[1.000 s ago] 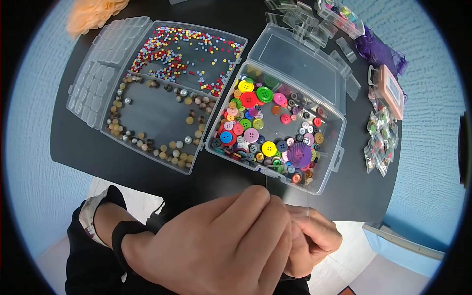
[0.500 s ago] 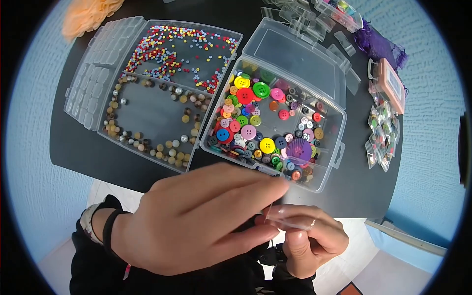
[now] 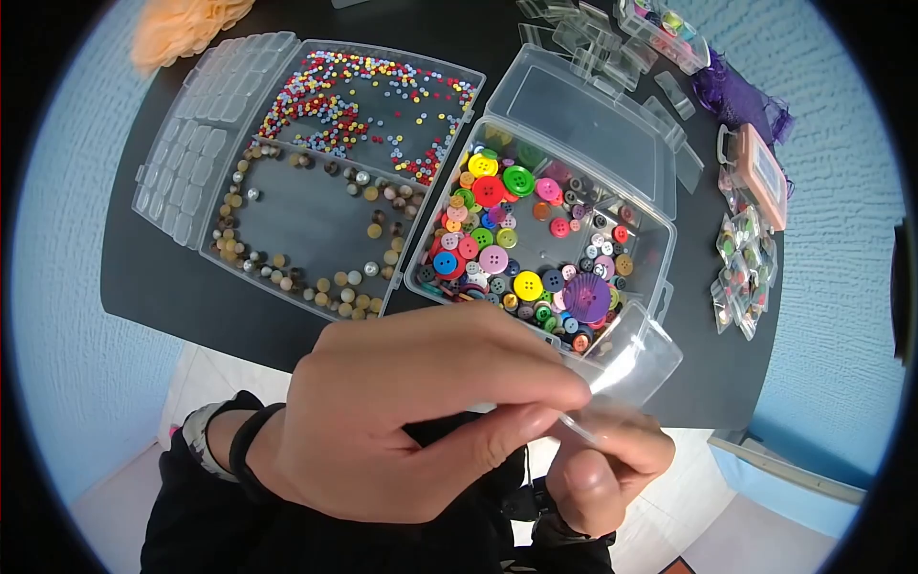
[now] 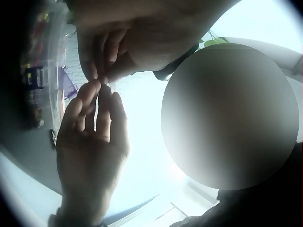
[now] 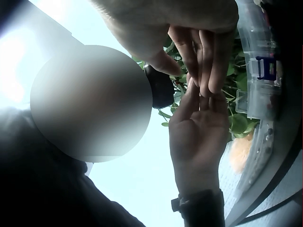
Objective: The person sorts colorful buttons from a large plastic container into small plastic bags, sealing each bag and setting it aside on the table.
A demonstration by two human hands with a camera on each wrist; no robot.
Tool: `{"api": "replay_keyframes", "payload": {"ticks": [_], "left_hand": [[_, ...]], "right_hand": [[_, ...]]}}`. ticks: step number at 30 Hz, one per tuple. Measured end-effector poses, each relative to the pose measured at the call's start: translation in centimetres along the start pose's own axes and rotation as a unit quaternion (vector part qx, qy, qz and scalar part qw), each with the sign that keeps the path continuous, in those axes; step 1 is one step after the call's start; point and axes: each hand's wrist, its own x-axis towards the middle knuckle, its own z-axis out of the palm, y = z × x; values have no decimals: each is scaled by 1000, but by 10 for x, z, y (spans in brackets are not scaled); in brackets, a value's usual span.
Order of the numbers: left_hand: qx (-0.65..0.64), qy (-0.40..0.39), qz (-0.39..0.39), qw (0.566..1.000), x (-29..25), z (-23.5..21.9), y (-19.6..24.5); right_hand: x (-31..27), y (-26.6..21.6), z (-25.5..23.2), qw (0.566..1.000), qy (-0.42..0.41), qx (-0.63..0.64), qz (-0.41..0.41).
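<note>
My left hand point(image 3: 430, 407) reaches in from the left, thumb and forefinger pinching the near edge of a small clear plastic piece point(image 3: 645, 359). Curled beneath that edge, my right hand point(image 3: 607, 469) grips it from the other side. The piece tilts up past the fingertips, over the near right corner of the button box point(image 3: 622, 206). In the left wrist view, the fingertips of my left hand point(image 4: 137, 38) and right hand point(image 4: 92, 146) meet. The right wrist view shows my right hand point(image 5: 199, 28) above my left point(image 5: 199, 142), with the clear piece point(image 5: 241, 101) beside them.
A divided tray point(image 3: 411, 244) of small beads and round beads lies left of the button box, whose clear lid point(image 3: 583, 124) is folded back. Clear pieces point(image 3: 674, 96), a purple pouch point(image 3: 736, 96), a pink case point(image 3: 760, 177) and small filled packets point(image 3: 744, 273) sit at the right.
My hands came a little apart, then my left hand moved right to the clear piece. The piece now stands tilted up beyond the fingers, more of it showing.
</note>
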Motion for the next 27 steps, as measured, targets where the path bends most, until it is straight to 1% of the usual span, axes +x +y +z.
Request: {"api": "replay_keyframes", "payload": {"ticks": [1,3,4,6,7,8,10,11,13,17,19,23,25,27], "left_hand": [[0,1,0,1000,2,-2,0],[56,-38,28,997,4,-5,2],[56,-37,28,997,4,-4,5],[15,-36,-79,996,3,-3,13],[-15,-41,-101,994,2,-3,15],[-15,-41,-101,994,1,-3,14],[-98,-19,-105,989,-2,-3,12],[-98,-19,-104,989,-3,-2,12],[-196,7,-126,972,-5,0,12],[-217,-1,-134,967,-5,0,11],[-244,17,-159,956,-6,1,12],[-235,25,-141,961,-7,3,10],[-260,36,-155,952,-7,3,10],[-259,38,-168,950,-7,4,11]], "right_hand": [[-1,0,-2,1000,-1,0,0],[-2,-3,-9,998,25,19,46],[-1,-5,-12,998,25,18,47],[1,-12,-16,991,-9,5,137],[0,-14,-13,985,2,42,169],[0,-14,-13,985,2,42,169],[0,-14,-13,981,-4,100,167],[0,-13,-11,981,-5,99,167],[-3,-11,-8,982,26,115,146],[-6,-12,-12,983,6,98,152],[-8,-13,-10,974,29,134,179],[-6,-13,-7,977,38,136,158],[-7,-12,-10,976,25,123,175],[-7,-13,-7,980,34,113,161]]}}
